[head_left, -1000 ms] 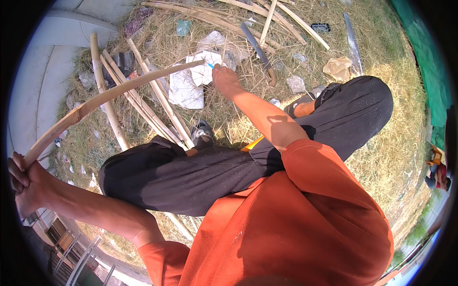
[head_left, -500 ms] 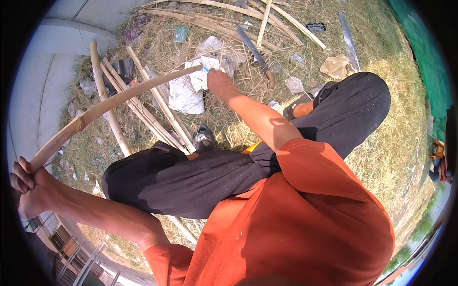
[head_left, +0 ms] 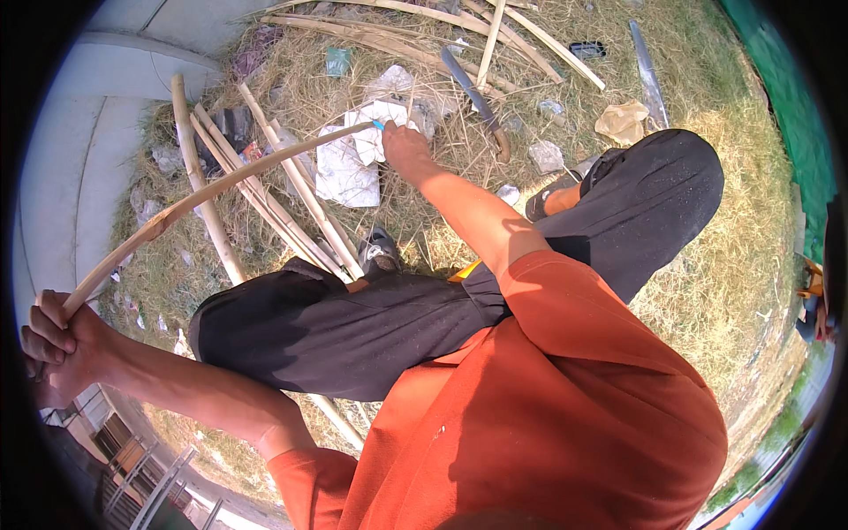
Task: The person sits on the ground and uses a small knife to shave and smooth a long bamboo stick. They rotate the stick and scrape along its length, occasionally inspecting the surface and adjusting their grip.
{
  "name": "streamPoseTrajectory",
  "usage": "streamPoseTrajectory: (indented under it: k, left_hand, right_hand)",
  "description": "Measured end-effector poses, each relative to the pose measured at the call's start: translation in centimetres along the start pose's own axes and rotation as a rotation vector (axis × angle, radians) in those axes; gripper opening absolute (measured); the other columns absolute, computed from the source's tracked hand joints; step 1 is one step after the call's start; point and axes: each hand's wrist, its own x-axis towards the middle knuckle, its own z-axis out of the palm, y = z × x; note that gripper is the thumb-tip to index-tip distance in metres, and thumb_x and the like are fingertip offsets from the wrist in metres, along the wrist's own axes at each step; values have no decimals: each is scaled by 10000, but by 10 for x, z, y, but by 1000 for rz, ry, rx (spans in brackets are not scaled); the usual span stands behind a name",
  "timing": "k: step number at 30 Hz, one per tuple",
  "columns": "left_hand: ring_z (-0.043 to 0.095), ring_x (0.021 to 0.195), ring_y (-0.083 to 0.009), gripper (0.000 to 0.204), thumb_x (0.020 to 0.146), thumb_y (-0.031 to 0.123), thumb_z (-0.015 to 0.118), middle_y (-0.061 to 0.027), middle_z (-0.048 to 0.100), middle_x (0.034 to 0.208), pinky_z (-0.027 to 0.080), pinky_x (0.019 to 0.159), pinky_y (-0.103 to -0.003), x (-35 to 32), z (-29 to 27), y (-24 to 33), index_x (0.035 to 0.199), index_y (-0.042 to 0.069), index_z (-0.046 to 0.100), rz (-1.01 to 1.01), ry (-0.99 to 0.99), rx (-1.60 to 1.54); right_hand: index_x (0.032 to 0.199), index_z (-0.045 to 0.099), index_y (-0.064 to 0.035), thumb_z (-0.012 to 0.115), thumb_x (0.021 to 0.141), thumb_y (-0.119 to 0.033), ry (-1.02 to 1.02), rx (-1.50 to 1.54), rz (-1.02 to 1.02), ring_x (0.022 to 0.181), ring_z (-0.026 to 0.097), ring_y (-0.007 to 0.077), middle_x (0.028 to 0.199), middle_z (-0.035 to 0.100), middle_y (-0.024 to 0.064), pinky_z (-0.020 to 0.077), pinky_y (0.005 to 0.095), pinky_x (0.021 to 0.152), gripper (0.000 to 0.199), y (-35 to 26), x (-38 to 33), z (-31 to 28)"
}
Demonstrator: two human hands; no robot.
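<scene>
Bamboo strip (head_left: 221,185) was bent in a long arc between your two hands. Your left hand (head_left: 55,349) was closed around its near end, at the left edge of the view. Your right hand (head_left: 406,146) gripped the far end, over the dry grass (head_left: 724,238) and just beside white paper scraps (head_left: 344,168). More bamboo sticks (head_left: 265,212) lay under the arc.

Bamboo strip (head_left: 212,190) is showing pale tan, with a light-blue tip (head_left: 378,125). Shirt (head_left: 548,415) is showing plain orange; trousers (head_left: 424,309) plain black. Paper scraps (head_left: 344,168) are appearing white against straw-yellow dry grass (head_left: 707,265). Netting (head_left: 795,115) is showing green.
</scene>
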Motion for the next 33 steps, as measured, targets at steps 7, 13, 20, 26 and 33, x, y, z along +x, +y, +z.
streamPoseTrajectory:
  k: [7,13,20,26,33]
  left_hand:
    - [246,367,-118,301,780,288,417,12,258,414,225,448,-267,-6,0,-23,509,166,371,89,208,95]
    - [225,387,-132,283,788,272,381,-6,224,435,237,457,-272,-18,-29,-21,530,173,316,80,329,195]
    - [218,387,-127,293,788,277,381,-5,223,432,241,454,-265,-15,8,-27,526,170,306,112,376,277]
    - [210,388,-123,306,777,279,406,-6,239,417,229,443,-266,-3,-47,-28,501,158,356,64,232,83]
    - [210,389,-134,363,814,332,389,-12,238,423,234,446,-275,-11,-91,-27,504,150,342,43,291,84]
  right_hand:
    - [1027,476,-22,383,928,-111,-16,-109,19,837,676,324,881,671,195,538,426,723,162,15,-1,7]
    - [1069,507,-19,366,962,-212,15,-216,31,852,671,347,886,668,217,536,448,725,262,73,-32,-26]
    - [1039,557,27,384,961,-293,5,296,124,883,617,465,915,627,309,489,523,797,372,33,-41,-57]
    - [1023,563,13,390,957,-285,14,186,56,890,634,420,934,638,275,507,480,789,350,-8,-20,-23]
    - [1028,480,-27,336,979,-212,-7,-66,4,886,645,351,939,652,183,505,438,787,239,10,-5,3]
